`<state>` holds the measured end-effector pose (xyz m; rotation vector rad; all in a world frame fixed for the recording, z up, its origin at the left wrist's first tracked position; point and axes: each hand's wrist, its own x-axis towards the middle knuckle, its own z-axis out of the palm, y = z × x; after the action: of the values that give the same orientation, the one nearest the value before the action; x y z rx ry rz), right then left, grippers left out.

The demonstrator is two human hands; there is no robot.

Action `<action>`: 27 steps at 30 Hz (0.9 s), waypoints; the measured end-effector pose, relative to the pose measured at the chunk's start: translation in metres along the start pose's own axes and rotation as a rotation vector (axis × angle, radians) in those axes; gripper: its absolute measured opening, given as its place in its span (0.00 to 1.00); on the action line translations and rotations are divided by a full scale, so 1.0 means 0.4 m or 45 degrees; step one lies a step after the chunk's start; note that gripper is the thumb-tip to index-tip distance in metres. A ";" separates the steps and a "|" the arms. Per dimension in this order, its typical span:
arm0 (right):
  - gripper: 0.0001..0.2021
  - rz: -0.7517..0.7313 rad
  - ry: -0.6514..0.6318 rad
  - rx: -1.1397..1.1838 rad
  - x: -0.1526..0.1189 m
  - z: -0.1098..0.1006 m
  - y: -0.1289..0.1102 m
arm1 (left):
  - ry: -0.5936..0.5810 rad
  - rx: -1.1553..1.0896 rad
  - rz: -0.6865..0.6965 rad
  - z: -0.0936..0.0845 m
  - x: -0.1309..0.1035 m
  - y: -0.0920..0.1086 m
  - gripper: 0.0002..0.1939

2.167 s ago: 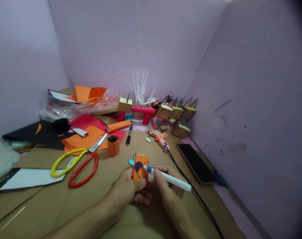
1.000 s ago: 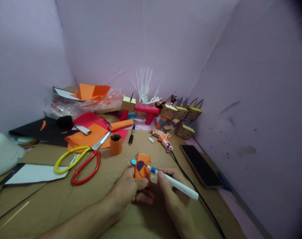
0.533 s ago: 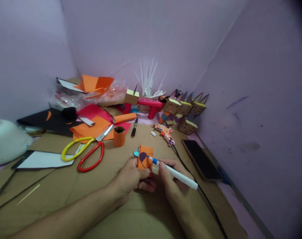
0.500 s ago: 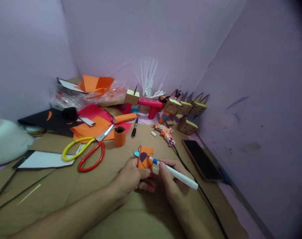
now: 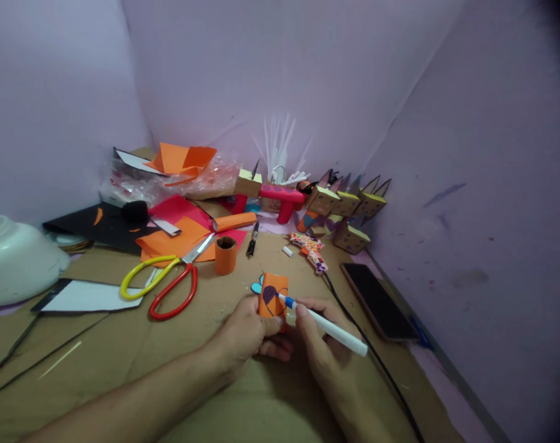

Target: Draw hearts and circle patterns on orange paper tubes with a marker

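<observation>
My left hand is closed around the lower part of an orange paper piece, thumb on its front. A heart is outlined on the orange face, its left half filled in dark purple. Light-blue shapes stick out behind the piece's left edge. My right hand grips a white marker with a blue collar, its tip on the heart near the middle. An orange tube stands upright beyond my left hand. Scissors with yellow and red handles lie open to the left.
A black phone lies at the right beside a black cable. A glue gun with a patterned body and a black pen are farther back. Cardboard animal heads stand at the back right. A white bowl sits at the left.
The whole view has shifted slightly, so things appear a little farther right. Both hands keep their holds, and the marker tip stays on the heart.
</observation>
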<state>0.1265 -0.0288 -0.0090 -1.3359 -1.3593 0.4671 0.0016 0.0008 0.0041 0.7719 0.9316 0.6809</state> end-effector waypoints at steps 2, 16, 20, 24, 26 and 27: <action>0.09 -0.030 -0.008 -0.017 0.001 -0.001 -0.003 | 0.014 0.003 0.006 0.001 -0.001 0.001 0.06; 0.07 -0.028 -0.173 -0.017 -0.016 -0.001 0.010 | 0.027 -0.008 0.037 -0.001 -0.001 -0.006 0.07; 0.07 -0.063 -0.144 0.034 -0.019 0.005 0.002 | 0.017 -0.023 0.041 -0.004 0.004 -0.009 0.09; 0.07 -0.017 -0.085 0.097 -0.021 0.010 -0.006 | 0.010 -0.033 0.046 -0.005 0.005 -0.009 0.09; 0.07 -0.001 -0.087 0.098 -0.019 0.009 -0.009 | 0.019 -0.036 0.038 -0.004 0.002 -0.007 0.09; 0.07 0.019 -0.061 0.093 -0.018 0.008 -0.011 | 0.022 -0.038 0.030 -0.003 0.001 -0.006 0.09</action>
<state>0.1201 -0.0349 -0.0093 -1.2828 -1.3601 0.5568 0.0009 0.0003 0.0015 0.7527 0.9276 0.7217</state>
